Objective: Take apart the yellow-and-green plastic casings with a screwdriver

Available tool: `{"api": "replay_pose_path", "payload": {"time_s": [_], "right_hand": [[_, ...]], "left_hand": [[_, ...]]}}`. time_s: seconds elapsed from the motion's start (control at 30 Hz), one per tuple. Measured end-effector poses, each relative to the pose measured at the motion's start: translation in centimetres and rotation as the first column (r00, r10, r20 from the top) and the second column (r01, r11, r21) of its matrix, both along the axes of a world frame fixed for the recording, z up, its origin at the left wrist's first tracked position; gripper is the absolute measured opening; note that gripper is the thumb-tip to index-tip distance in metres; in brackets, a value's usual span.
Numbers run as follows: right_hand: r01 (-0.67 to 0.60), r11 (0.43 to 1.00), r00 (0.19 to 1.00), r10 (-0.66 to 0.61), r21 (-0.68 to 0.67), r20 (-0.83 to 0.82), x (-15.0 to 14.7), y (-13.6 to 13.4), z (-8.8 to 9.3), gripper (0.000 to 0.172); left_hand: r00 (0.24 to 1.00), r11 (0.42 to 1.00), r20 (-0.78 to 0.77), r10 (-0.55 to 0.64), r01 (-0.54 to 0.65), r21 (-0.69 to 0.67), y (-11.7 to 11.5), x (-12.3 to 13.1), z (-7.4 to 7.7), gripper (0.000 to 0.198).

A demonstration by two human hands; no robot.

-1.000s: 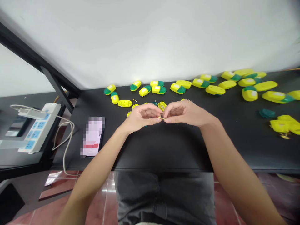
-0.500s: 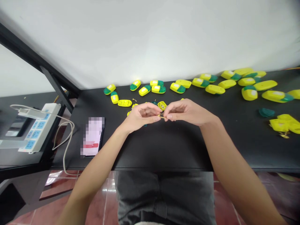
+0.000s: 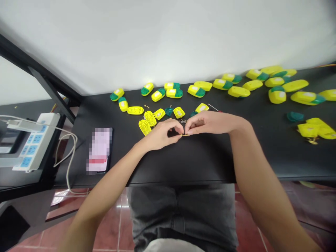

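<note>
Right of the phone (image 3: 101,147), left hand (image 3: 163,135) and right hand (image 3: 210,122) pinch a brass-coloured piece (image 3: 185,135); it looks light, stiff, best gripped by its ends.

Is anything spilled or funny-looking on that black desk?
I see nothing spilled. One odd thing: on the left, the white cable droops over the front edge of the desk, where it might get snagged.
</note>
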State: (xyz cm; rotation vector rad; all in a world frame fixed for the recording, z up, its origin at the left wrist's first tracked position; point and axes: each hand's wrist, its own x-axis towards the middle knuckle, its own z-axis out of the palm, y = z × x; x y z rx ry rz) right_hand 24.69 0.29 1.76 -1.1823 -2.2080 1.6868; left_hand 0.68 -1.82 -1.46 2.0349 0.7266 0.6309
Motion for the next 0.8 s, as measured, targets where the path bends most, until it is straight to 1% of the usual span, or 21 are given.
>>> {"api": "replay_pose_path", "payload": {"time_s": [0.1,0.27,0.43,0.63,0.8], "right_hand": [[-0.059,0.998,0.996,0.057,0.028,0.065,0.08,0.21,-0.3,0.028],[-0.106,0.988,0.989,0.093,0.116,0.115,0.15,0.39,-0.64,0.031],[-0.121,0.986,0.987,0.107,0.118,0.123,0.28,0.39,-0.9,0.03],[-0.109,0.989,0.986,0.095,0.096,0.138,0.42,0.39,-0.53,0.026],[-0.104,0.992,0.986,0.092,0.078,0.138,0.68,0.56,-0.7,0.023]], "left_hand": [[0.991,0.996,-0.13,-0.019,0.03,0.084,-0.35,0.51,-0.16,0.003],[0.955,0.976,-0.295,-0.024,0.086,0.198,-0.49,0.64,-0.31,0.008],[0.946,0.957,-0.325,-0.004,0.098,0.273,-0.29,0.2,-0.42,0.011],[0.939,0.945,-0.342,-0.036,0.144,0.294,-0.06,0.02,-0.53,0.018],[0.929,0.927,-0.368,-0.037,0.169,0.335,-0.05,-0.03,-0.85,0.028]]}}
